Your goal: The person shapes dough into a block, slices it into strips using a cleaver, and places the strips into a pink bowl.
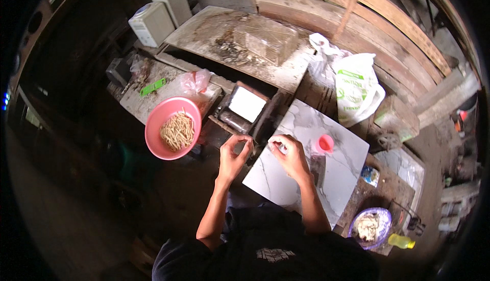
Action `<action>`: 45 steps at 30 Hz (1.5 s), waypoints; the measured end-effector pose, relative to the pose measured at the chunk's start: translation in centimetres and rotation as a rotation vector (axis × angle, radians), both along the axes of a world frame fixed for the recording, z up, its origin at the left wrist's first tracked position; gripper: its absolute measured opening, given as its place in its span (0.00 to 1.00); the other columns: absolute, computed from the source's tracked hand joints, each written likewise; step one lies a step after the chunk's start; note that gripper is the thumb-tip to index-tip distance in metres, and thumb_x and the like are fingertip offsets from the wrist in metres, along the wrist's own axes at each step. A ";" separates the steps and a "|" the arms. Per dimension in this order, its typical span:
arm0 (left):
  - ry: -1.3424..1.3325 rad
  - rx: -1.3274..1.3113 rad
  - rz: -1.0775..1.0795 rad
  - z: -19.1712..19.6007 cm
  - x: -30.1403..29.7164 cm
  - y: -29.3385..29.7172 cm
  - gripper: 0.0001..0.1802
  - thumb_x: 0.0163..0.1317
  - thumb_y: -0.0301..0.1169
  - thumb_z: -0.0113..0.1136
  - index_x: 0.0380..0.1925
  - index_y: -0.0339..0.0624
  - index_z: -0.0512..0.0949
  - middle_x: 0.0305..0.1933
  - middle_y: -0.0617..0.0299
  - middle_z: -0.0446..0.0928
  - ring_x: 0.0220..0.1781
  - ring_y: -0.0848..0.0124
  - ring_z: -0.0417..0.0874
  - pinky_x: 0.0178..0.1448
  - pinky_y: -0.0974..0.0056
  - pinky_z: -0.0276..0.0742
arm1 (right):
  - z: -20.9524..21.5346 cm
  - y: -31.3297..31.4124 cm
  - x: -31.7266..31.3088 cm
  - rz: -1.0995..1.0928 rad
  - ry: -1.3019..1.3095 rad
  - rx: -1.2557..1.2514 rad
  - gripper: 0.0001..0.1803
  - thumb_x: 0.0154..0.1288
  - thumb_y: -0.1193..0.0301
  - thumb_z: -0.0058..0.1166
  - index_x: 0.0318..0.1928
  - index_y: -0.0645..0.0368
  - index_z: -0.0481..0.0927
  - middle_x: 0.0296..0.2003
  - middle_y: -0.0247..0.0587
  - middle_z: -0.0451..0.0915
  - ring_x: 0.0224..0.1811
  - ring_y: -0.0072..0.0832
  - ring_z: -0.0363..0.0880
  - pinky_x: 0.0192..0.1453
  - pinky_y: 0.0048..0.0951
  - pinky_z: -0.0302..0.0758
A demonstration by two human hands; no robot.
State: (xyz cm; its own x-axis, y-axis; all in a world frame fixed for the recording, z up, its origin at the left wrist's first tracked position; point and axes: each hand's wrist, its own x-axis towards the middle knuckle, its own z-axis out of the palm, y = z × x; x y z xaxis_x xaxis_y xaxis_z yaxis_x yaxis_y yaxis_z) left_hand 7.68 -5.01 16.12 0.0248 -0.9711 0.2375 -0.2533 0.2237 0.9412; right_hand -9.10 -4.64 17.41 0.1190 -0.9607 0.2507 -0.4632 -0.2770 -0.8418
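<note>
My left hand [236, 157] is raised over the near edge of a dark box-like machine [219, 113] with a bright white top face [247, 103]. Its thumb and fingers curl to a pinch, and whatever lies between the tips is too small to make out. Level with it, my right hand [292, 157] hovers above the left part of a marble-patterned tabletop [326, 191]. Its fingers bend toward the thumb, with a small whitish patch in the curl that I cannot name. A gap separates the two hands. Left of the machine, a pink basin [151, 133] holds many thin pale strips [177, 132].
On the tabletop stands a pink cup [324, 143]. A white plastic bag [357, 89] with green print sits beyond it. At lower right are a purple-rimmed bowl [351, 228] with a pale mass and a yellow bottle [401, 241]. A wrapped block [268, 41] lies on the far board.
</note>
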 end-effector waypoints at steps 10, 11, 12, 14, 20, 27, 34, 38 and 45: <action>0.038 0.183 0.263 -5.6 8.6 1.7 0.07 0.50 0.26 0.55 0.29 0.34 0.75 0.27 0.60 0.75 0.31 0.76 0.72 0.39 0.71 0.67 | -4.4 -3.4 9.9 0.358 -0.004 0.230 0.05 0.51 0.76 0.51 0.31 0.62 0.75 0.26 0.40 0.76 0.29 0.26 0.76 0.33 0.23 0.70; 0.047 0.195 0.294 -6.2 9.5 1.8 0.06 0.50 0.25 0.55 0.28 0.34 0.75 0.28 0.60 0.76 0.31 0.75 0.72 0.38 0.71 0.67 | -5.1 -3.8 11.2 0.376 0.012 0.238 0.05 0.51 0.75 0.51 0.30 0.61 0.74 0.26 0.42 0.76 0.29 0.30 0.76 0.33 0.26 0.71; 0.058 0.204 0.320 -6.6 10.2 1.7 0.06 0.49 0.25 0.55 0.28 0.34 0.75 0.28 0.60 0.76 0.30 0.75 0.73 0.38 0.71 0.67 | -6.1 -4.5 12.2 0.388 0.056 0.216 0.05 0.51 0.75 0.51 0.30 0.61 0.74 0.26 0.42 0.76 0.28 0.31 0.76 0.32 0.27 0.71; 0.051 0.202 0.385 -7.6 12.1 1.4 0.05 0.48 0.24 0.55 0.26 0.35 0.75 0.28 0.60 0.76 0.30 0.74 0.73 0.37 0.71 0.66 | -8.1 -6.0 14.4 0.422 0.137 0.166 0.05 0.50 0.74 0.51 0.30 0.60 0.74 0.26 0.43 0.76 0.28 0.33 0.75 0.31 0.27 0.70; -0.075 0.151 0.576 -11.7 17.2 -1.7 0.04 0.48 0.22 0.55 0.26 0.36 0.73 0.26 0.62 0.69 0.26 0.73 0.68 0.34 0.71 0.64 | -13.3 -10.9 19.4 0.296 0.197 0.032 0.04 0.50 0.74 0.52 0.28 0.61 0.74 0.24 0.43 0.75 0.25 0.34 0.74 0.31 0.29 0.70; -0.253 0.323 0.589 -16.7 16.2 -1.1 0.07 0.43 0.22 0.56 0.27 0.39 0.75 0.30 0.54 0.72 0.36 0.59 0.71 0.41 0.63 0.67 | -19.2 -8.3 20.3 0.304 0.371 -0.007 0.06 0.46 0.77 0.51 0.29 0.59 0.73 0.27 0.42 0.74 0.31 0.39 0.73 0.33 0.35 0.69; -0.037 0.610 0.342 -19.0 10.7 4.5 0.11 0.43 0.25 0.56 0.31 0.39 0.75 0.37 0.51 0.73 0.43 0.56 0.72 0.47 0.59 0.67 | -20.7 -1.4 16.9 0.350 0.427 0.205 0.05 0.48 0.76 0.50 0.30 0.59 0.74 0.27 0.46 0.75 0.32 0.41 0.73 0.34 0.37 0.70; -0.110 0.483 0.361 -17.5 10.6 4.7 0.10 0.47 0.26 0.54 0.32 0.38 0.74 0.35 0.52 0.73 0.40 0.56 0.73 0.44 0.61 0.69 | -18.4 -1.0 16.4 0.306 0.324 0.195 0.06 0.48 0.76 0.50 0.30 0.60 0.74 0.27 0.45 0.75 0.32 0.40 0.74 0.34 0.35 0.70; -0.113 0.285 0.340 -13.2 10.1 1.5 0.08 0.50 0.26 0.52 0.32 0.38 0.74 0.34 0.53 0.74 0.39 0.57 0.74 0.45 0.61 0.68 | -15.0 -3.4 13.9 0.166 0.192 0.090 0.06 0.50 0.77 0.50 0.32 0.59 0.74 0.28 0.44 0.75 0.32 0.39 0.74 0.35 0.33 0.70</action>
